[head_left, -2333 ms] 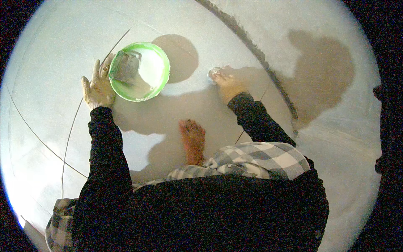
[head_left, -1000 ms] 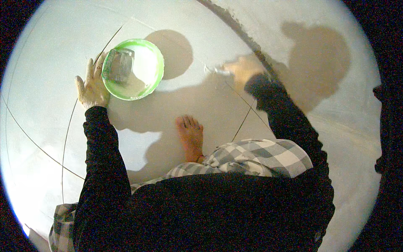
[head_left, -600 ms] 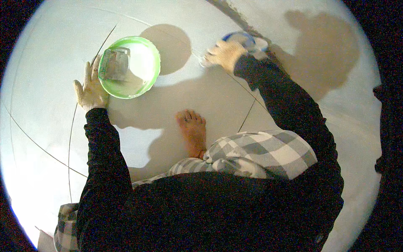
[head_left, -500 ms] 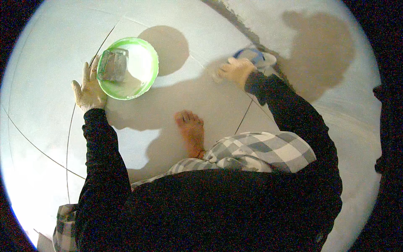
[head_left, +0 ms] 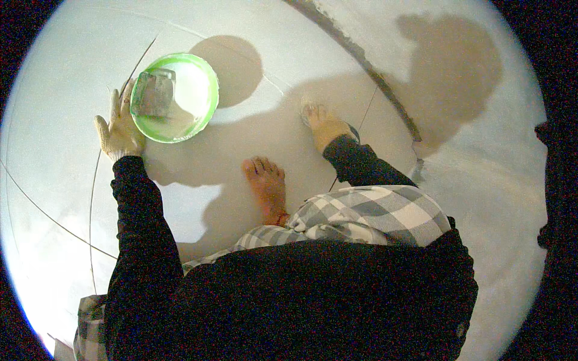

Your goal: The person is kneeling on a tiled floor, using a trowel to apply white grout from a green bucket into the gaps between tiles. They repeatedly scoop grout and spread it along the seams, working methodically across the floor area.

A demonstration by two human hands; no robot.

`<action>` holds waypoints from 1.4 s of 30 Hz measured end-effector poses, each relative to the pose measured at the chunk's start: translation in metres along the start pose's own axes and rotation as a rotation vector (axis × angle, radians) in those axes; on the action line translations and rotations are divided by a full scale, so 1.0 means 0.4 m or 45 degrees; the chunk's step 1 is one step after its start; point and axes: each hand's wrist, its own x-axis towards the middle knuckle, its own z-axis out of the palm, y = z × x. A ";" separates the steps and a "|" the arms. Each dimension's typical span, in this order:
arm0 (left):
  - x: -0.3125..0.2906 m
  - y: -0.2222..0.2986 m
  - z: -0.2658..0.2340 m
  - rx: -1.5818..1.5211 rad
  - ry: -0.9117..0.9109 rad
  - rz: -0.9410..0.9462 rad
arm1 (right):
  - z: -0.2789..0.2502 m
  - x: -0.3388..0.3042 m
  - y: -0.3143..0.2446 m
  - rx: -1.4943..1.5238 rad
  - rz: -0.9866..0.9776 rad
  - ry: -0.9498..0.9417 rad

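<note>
My left hand (head_left: 122, 129), in a pale work glove, rests on the tiled floor against the left side of a round bowl (head_left: 211, 111) with a bright green rim. Its fingers are spread. Inside the bowl lie a whitish material and a flat, greyish, squarish piece (head_left: 153, 95) leaning at the left. Farther right, my gloved right hand (head_left: 327, 127) presses down on the floor, fingers bent over a pale thing. That thing is mostly hidden beneath the hand, so its kind does not show.
My bare foot (head_left: 265, 180) stands on the floor between the hands. Thin dark joints divide the large pale tiles (head_left: 241, 138). A rough dark gap (head_left: 361, 57) runs along the floor's far right, beside a pale surface (head_left: 475, 174). Shadows cover much of the middle.
My right hand has swept left and slightly nearer, away from the rough gap. The blue-and-white thing seen under it before is now mostly hidden. My left hand stays beside the bowl.
</note>
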 end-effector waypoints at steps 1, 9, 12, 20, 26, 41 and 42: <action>0.000 0.001 0.000 -0.033 0.009 -0.008 | -0.006 -0.015 0.008 0.068 -0.089 -0.099; -0.001 -0.003 -0.004 -0.074 0.012 0.017 | -0.226 0.267 0.160 -0.064 -0.335 -0.438; 0.002 -0.003 -0.007 -0.075 0.002 0.021 | -0.294 0.450 0.035 -0.291 -0.505 -0.213; 0.008 -0.005 -0.015 -0.020 -0.001 0.013 | -0.128 0.421 0.020 -0.029 -0.734 -0.011; 0.009 -0.005 -0.017 -0.078 -0.025 0.003 | -0.051 -0.033 0.126 -0.172 -0.510 -0.437; -0.007 0.011 -0.045 -0.023 -0.015 -0.029 | -0.104 0.221 0.094 -0.275 -0.495 -0.233; -0.006 0.016 -0.052 -0.032 0.020 -0.022 | -0.094 0.190 0.095 -0.157 -0.343 -0.335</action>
